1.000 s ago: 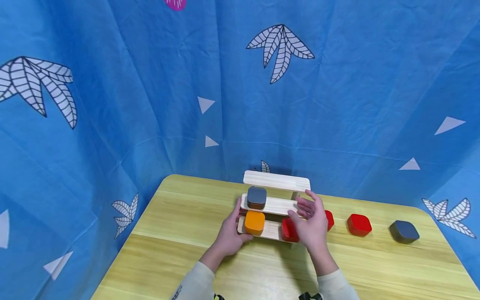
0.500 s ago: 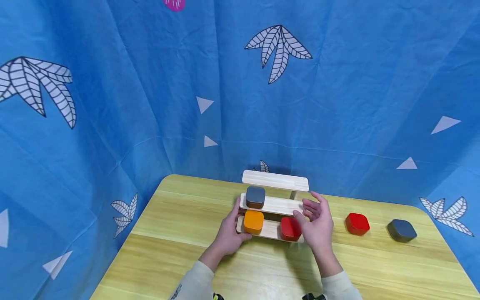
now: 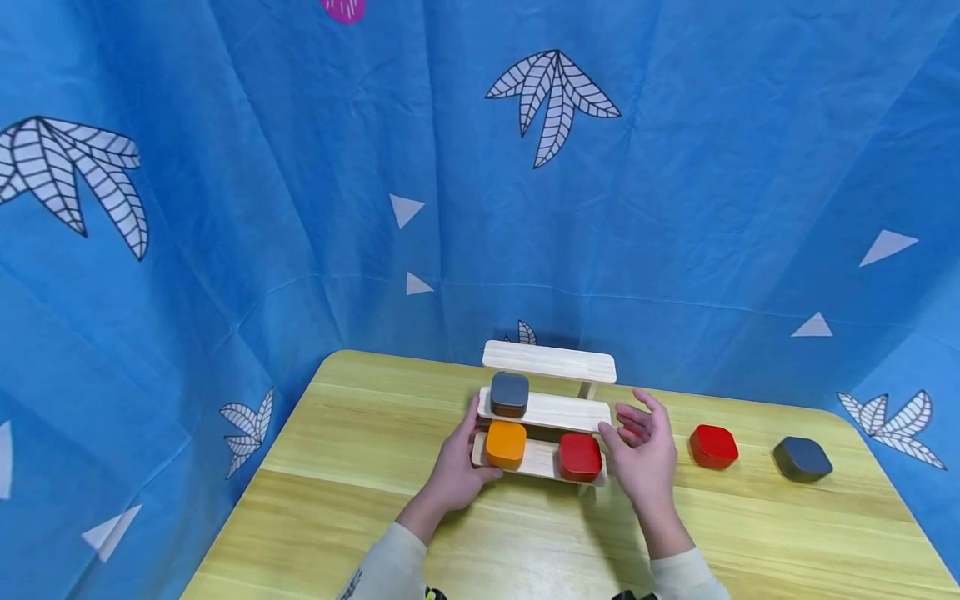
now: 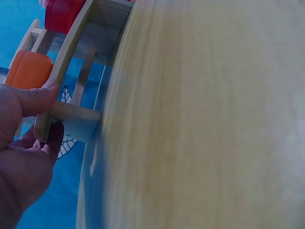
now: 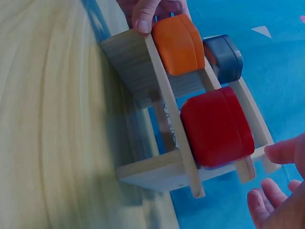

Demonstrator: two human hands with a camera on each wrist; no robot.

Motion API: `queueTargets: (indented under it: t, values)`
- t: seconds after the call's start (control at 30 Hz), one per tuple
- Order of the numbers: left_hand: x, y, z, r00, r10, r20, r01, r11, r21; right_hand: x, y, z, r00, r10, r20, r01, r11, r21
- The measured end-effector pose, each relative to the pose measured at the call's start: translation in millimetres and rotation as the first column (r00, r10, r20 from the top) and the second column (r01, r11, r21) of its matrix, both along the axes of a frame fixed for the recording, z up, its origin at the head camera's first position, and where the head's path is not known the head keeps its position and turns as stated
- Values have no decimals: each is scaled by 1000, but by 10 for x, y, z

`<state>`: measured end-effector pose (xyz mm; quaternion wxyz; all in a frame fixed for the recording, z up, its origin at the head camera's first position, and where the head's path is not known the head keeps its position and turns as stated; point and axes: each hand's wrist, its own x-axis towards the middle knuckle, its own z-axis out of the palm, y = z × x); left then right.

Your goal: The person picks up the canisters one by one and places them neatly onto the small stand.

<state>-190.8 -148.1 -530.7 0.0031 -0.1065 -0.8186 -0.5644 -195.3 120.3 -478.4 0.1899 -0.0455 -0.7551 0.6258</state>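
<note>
A three-tier wooden display stand (image 3: 551,361) stands at the back of the table. My left hand (image 3: 453,467) grips the left end of its lowest tier, thumb (image 4: 42,98) on top and fingers beneath the board. On that tier sit an orange rounded box (image 3: 506,443) at the left and a red one (image 5: 217,128) at the right. The middle tier carries a dark grey box (image 3: 510,393) at its left end. My right hand (image 3: 647,462) is beside the stand's right end, fingers loosely curved with nothing between them, thumb tip close to the middle tier's end.
To the right on the wooden table (image 3: 525,550) lie a red box (image 3: 714,447) and a dark grey box (image 3: 802,459). Another red piece (image 3: 634,431) shows between my right fingers, mostly hidden. A blue patterned cloth (image 3: 465,167) hangs behind the table.
My right hand has moved to the right, from in front of the red box on the lowest tier to beyond the stand's end. The left hand keeps its grip.
</note>
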Motion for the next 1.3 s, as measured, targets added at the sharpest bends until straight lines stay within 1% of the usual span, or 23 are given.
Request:
queueTargets:
  t: [0.1,0.27,0.6,0.73,0.97,1.07,1.3]
  values:
    - [1,-3,6,1000,-1,-4,1,1000,2,8,25,-28,999,-26,21,25,999,27]
    - [5,-5,12,1000,6,7,-6,1000,-9,17,78,-78,997,-74,34,72,996,60]
    - [3,-12,4,1000,5,-7,-5,1000,-15,28,155,-140,995,-102,20,100,992,80]
    - [8,-12,7,1000,3,-13,-3,1000,-16,40,174,-149,994,-109,28,106,990,94]
    - [20,-14,4,1000,0,-7,-1,1000,-10,26,231,-204,988,-137,72,123,977,176]
    - [18,-14,-1,1000,4,-5,-4,1000,-16,3,256,-240,986,-146,76,129,973,193]
    - [11,-18,-5,1000,0,-13,0,1000,-18,-35,281,-290,981,-171,90,141,952,273]
